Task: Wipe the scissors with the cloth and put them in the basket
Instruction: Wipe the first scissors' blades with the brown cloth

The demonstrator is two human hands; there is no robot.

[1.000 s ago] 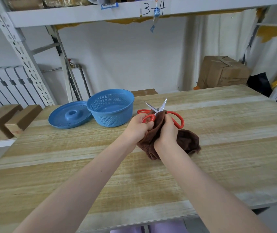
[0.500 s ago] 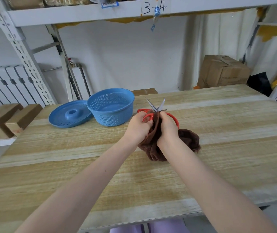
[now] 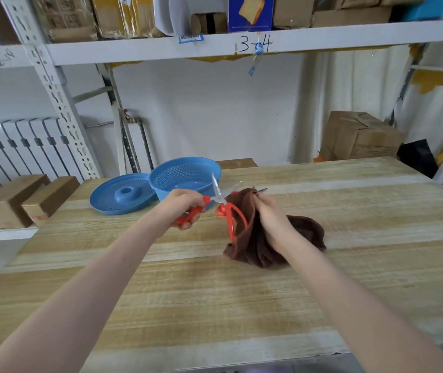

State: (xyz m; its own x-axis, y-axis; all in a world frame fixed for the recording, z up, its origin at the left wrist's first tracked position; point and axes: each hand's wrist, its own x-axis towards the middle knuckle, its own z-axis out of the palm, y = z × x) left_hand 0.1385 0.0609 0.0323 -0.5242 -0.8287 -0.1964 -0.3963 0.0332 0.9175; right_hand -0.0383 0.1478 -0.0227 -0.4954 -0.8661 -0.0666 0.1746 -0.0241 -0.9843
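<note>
Red-handled scissors (image 3: 228,211) hang open above the wooden table (image 3: 241,305). My left hand (image 3: 185,208) grips one red handle; the other handle loop dangles free beside the cloth. One blurred blade points up over the blue basket (image 3: 185,179). My right hand (image 3: 271,219) pinches the brown cloth (image 3: 303,232) at its raised top fold, where the other blade tip seems to meet it. The rest of the cloth lies bunched on the table.
A blue lid (image 3: 120,195) lies left of the basket. Two wooden blocks (image 3: 26,197) sit on a low shelf at the far left. A cardboard box (image 3: 357,135) stands behind the table's back right edge. A metal shelf rail (image 3: 215,47) runs overhead.
My hands have drawn apart. The left hand pulled the scissors left toward the basket and out of the cloth, and the blades have swung wider open. The camera tilted up.
</note>
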